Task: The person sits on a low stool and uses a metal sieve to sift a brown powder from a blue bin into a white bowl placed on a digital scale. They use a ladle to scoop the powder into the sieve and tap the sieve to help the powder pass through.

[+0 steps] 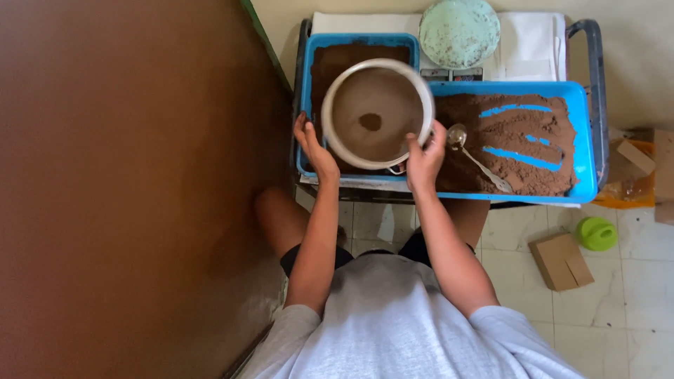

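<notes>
2 hands — left (314, 149) | right (423, 158) — both curled, gripping round sieve (377, 112) rim

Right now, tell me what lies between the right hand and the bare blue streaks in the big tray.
In the head view, a metal spoon lies on brown powder between the right hand and the streaks.
</notes>
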